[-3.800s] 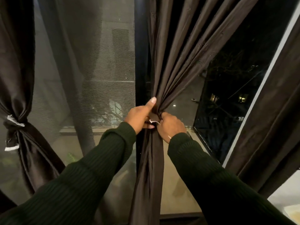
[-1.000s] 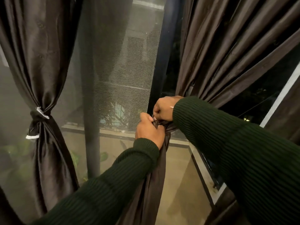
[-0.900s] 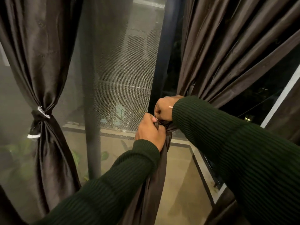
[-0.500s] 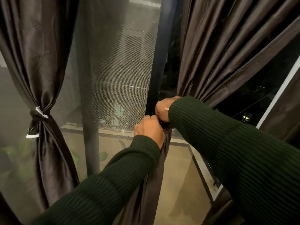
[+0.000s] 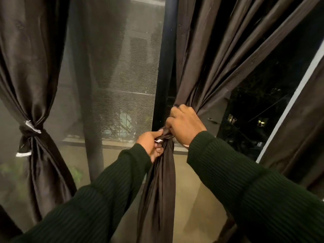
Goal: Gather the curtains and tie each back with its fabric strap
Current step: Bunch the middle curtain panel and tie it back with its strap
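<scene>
Head view: middle curtain (image 5: 158, 186) bunched at centre, just right of the dark window post (image 5: 164, 67). Left hand (image 5: 151, 143) below the knot, fingers (image 5: 158, 149) pinching the fabric strap (image 5: 165, 134). Right hand (image 5: 185, 124) above it, fingers curled round the gathered folds. Left curtain (image 5: 40, 155) already tied, far left. Compared with half a second ago, right hand raised and turned back-up, left hand lower.
</scene>
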